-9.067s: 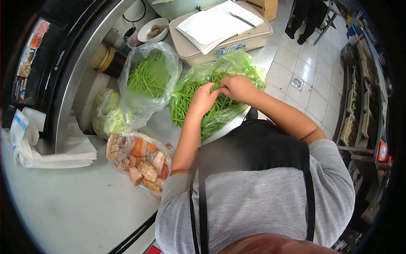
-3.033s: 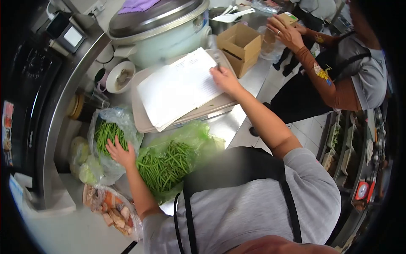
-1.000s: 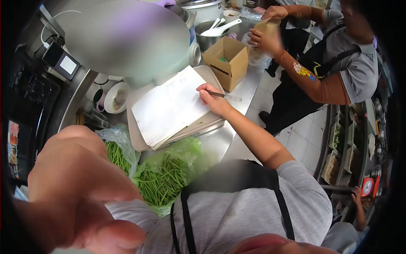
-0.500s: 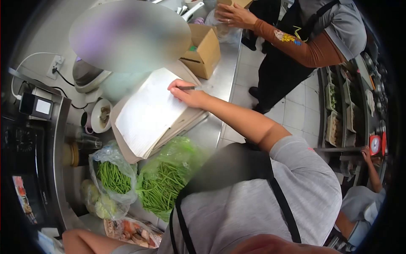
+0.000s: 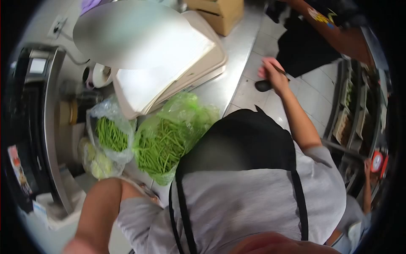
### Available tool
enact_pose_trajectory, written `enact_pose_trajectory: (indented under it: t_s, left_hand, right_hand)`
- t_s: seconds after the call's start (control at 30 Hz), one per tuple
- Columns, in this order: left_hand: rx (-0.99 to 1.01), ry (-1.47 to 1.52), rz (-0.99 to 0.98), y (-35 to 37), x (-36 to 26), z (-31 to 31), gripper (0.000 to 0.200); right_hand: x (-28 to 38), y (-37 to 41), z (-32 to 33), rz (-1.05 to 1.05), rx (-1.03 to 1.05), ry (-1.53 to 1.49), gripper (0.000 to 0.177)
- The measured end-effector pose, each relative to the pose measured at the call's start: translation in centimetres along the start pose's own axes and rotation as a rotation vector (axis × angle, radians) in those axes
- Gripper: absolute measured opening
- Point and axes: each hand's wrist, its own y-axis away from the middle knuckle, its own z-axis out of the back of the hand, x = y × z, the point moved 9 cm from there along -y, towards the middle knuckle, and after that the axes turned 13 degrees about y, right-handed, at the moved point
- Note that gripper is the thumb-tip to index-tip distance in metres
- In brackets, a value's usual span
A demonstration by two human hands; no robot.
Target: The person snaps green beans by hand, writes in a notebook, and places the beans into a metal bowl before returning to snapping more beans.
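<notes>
My right hand [image 5: 274, 76] is raised off the counter at the right, over the tiled floor, with its fingers closed around a dark pen [image 5: 279, 70]. The white paper sheets [image 5: 169, 59] lie on a stack of beige trays [image 5: 215, 63], apart from my hand. My left arm bends down at the lower left. Its end, a blurred part of my left hand [image 5: 78, 246], meets the bottom edge, and the fingers do not show. In front of my body lie clear bags of green beans [image 5: 163, 146] and more green beans [image 5: 112, 134].
A cardboard box [image 5: 220, 17] stands on the steel counter [image 5: 237, 63]. A bag of pale green vegetables [image 5: 99, 165] lies at the left, near a black appliance [image 5: 34, 127]. A co-worker's arm [image 5: 334, 29] is at the upper right. Food trays [image 5: 347, 114] and a red scale [image 5: 377, 162] are farther right.
My right hand has lifted from the paper and swung right, still with the pen. My left arm has come further into view at the lower left. The camera view has shifted.
</notes>
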Motion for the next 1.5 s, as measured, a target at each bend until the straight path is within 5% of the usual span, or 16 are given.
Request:
enact_pose_trajectory:
  t_s: [0.03,0.1,0.13,0.17,0.2,0.23,0.27,0.33,0.43,0.5,0.63,1.03,1.23,1.5]
  left_hand:
    - [-0.202,-0.102,0.035,1.7,1.7,0.5,0.071]
    - [-0.501,0.336,0.021,5.6,5.2,1.2,0.051]
    - [-0.231,0.453,0.318,7.5,7.5,-1.2,0.06]
    - [-0.084,0.264,0.461,10.1,9.5,-2.9,0.058]
    - [0.054,0.08,0.6,13.4,11.9,-4.9,0.056]
    - [-0.089,0.199,0.883,18.5,14.5,-6.0,0.04]
    - [0.012,0.103,1.172,25.2,17.2,-6.5,0.03]
    - [0.243,0.041,1.581,34.4,18.0,-10.8,0.032]
    - [0.892,-0.267,1.449,43.7,16.0,-13.8,0.047]
    - [0.961,-0.389,1.32,41.4,13.9,-15.2,0.053]
    - [0.956,-0.328,1.349,41.0,13.6,-15.6,0.051]
    - [0.928,-0.326,1.378,40.6,13.5,-15.4,0.051]
    - [0.914,-0.319,1.37,40.6,13.5,-15.3,0.051]
    - [0.958,-0.343,1.335,40.8,13.4,-15.4,0.052]
  right_hand:
    - [-2.8,1.1,1.5,-0.112,0.013,0.107,0.022]
    - [-10.3,3.1,3.9,-0.253,0.091,0.207,0.023]
    - [-13.6,4.6,3.6,-0.402,0.11,0.2,0.024]
    - [-16.5,6.4,3.3,-0.552,0.116,0.196,0.026]
    - [-15.8,6.9,1.0,-0.265,0.25,0.292,0.025]
    - [-14.6,7.8,-1.6,-0.136,0.388,0.329,0.024]
    - [-13.4,9.0,-4.2,-0.001,0.515,0.349,0.024]
    - [-12.8,10.1,-7.1,-0.155,0.721,0.28,0.023]
    - [-11.7,9.5,-7.6,-0.43,0.841,0.161,0.024]
    - [-10.4,9.3,-7.4,-0.337,0.845,0.216,0.021]
    - [-7.5,9.0,-8.6,-0.115,0.891,0.32,0.024]
    - [-9.1,8.7,-8.5,-0.184,0.834,0.332,0.023]
    - [-7.3,7.2,-6.7,-0.257,0.646,0.324,0.019]
    - [6.4,3.4,-4.8,0.139,0.37,0.185,0.014]
